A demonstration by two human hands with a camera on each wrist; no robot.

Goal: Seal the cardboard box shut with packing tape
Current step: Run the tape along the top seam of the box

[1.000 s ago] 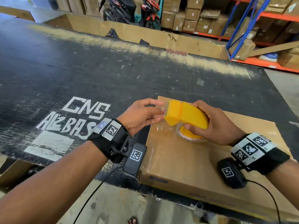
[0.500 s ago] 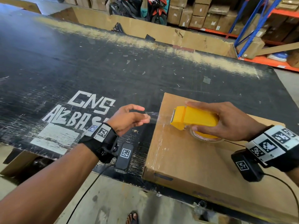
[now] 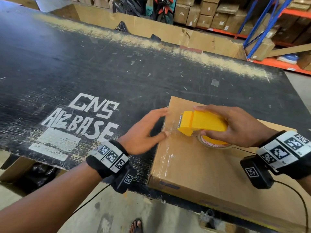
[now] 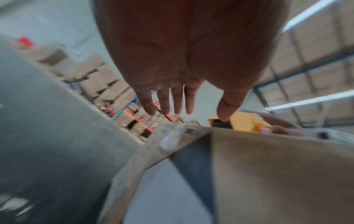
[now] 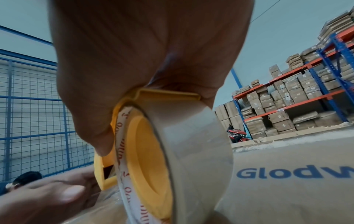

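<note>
The right hand (image 3: 239, 126) is wrapped round a yellow tape dispenser (image 3: 202, 122), fingers over the top and thumb underneath by the roll of clear tape (image 3: 213, 143), and the dispenser sits low over the top of the cardboard box (image 3: 202, 165) with its toothed blade pointing at the box's left edge. The left hand (image 3: 144, 132) is spread flat with straight fingers and holds nothing; its fingertips (image 3: 164, 111) reach the box's left edge and its thumb touches the shiny strip of tape (image 3: 168, 153) running along that side. The wrist view is too blurred to show how hard it presses. Both wrists wear black bands with square printed markers and a small camera hanging below. The box lies flat at the near right corner of the desk (image 3: 84, 64), a big black board, scuffed and scratched, with white painted lettering (image 3: 80, 121) to the left of the hands and a pale worn streak along its far side. Cardboard sheets (image 3: 168, 32) stand along the desk's far edge. Behind them are parked scooters (image 3: 161, 7), stacked brown cartons (image 3: 210, 15) and blue and orange shelving (image 3: 269, 19). Below the desk is grey concrete floor (image 3: 168, 219), with a sandalled foot (image 3: 135, 226) showing.
</note>
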